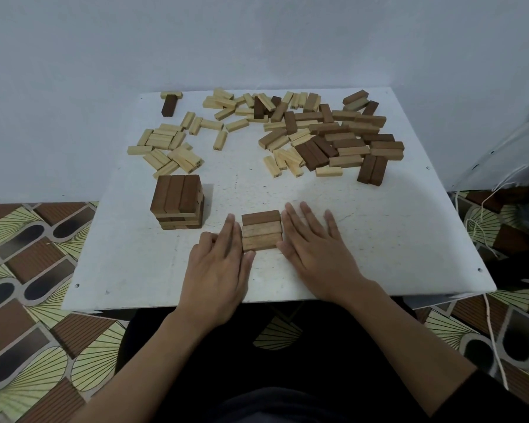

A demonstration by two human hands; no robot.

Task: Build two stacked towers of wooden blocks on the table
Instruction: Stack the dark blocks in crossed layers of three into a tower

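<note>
White table (379, 239) by a pale wall (257, 41): a three-block row (261, 230) lies between both grips.
Left grip (223, 264) and right grip (315, 248) lie flat with fingers straight, touching the row's ends and clasping nothing. A brown tower (177, 203) stands just left of them, and loose blocks (333, 138) lie scattered behind.
</note>
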